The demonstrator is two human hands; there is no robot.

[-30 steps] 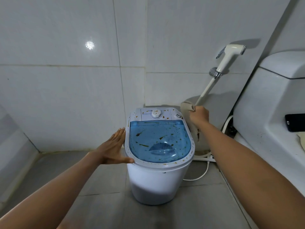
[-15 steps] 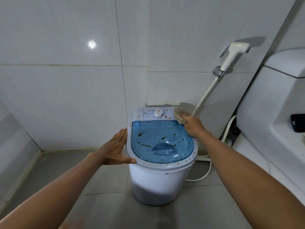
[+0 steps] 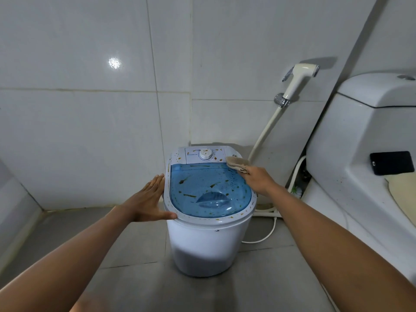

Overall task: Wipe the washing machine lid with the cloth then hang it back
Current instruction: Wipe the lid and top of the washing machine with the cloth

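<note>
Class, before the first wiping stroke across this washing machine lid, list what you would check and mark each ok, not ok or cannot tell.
1. Cloth held in right hand: ok.
2. Cloth touching the lid, at its far right corner: ok.
3. Left hand open against the machine's left rim to brace it: ok.
4. Lid shut and flat: ok.
5. Lid clean: not ok, brown specks and streaks all over the blue.
6. Cloth damp: cannot tell.
</note>
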